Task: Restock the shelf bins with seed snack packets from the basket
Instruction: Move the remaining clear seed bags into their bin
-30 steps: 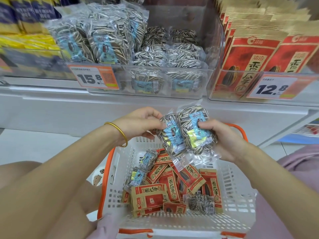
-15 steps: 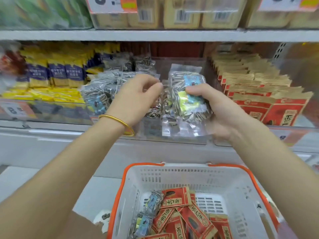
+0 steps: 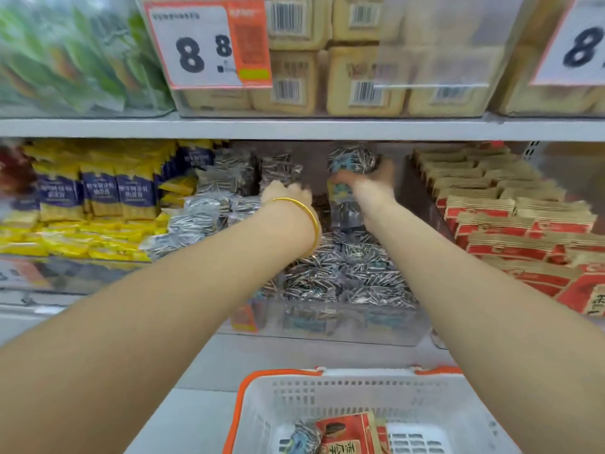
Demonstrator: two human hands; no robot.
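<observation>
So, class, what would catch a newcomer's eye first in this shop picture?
Two bare arms reach into the middle shelf bin, the right hand holding a seed packet. A large 8.8 price tag hangs top left, and a white basket with orange rim sits bottom centre.

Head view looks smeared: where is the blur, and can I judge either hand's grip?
Head view: motion blur smears the left hand and right hand deep in the seed bin, so neither grip can be read; green packets top left are streaked; the price tag is legible; a pale sheen veils the clear bin front top right.
</observation>
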